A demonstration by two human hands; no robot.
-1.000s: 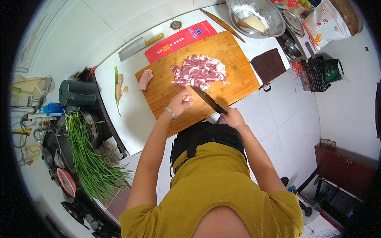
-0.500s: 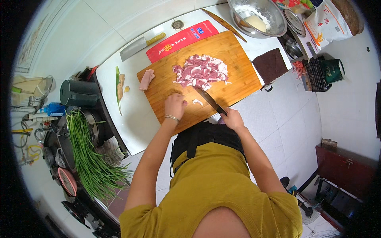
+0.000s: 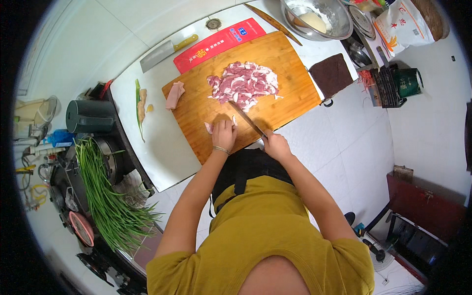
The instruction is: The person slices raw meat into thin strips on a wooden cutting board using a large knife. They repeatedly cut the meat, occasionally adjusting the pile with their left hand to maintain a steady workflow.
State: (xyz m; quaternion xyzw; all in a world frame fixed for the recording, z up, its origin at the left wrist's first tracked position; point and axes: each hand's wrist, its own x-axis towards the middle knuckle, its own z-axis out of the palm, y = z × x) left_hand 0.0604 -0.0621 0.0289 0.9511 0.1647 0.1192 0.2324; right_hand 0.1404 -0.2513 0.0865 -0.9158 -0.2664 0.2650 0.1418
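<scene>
A large wooden cutting board lies on a white counter. A pile of sliced raw meat sits at its middle. My left hand presses down on a small piece of meat near the board's front edge. My right hand grips the handle of a knife, whose blade points toward the pile, just right of my left hand. A separate chunk of meat rests at the board's left corner.
A cleaver and a red flat package lie behind the board. A metal bowl stands at the back right, a dark cloth to the right. A bundle of green chives and dark pots lie at left.
My left hand shifted a little along the board's front edge and settled on the small meat piece. The knife blade swung in closer beside that hand.
</scene>
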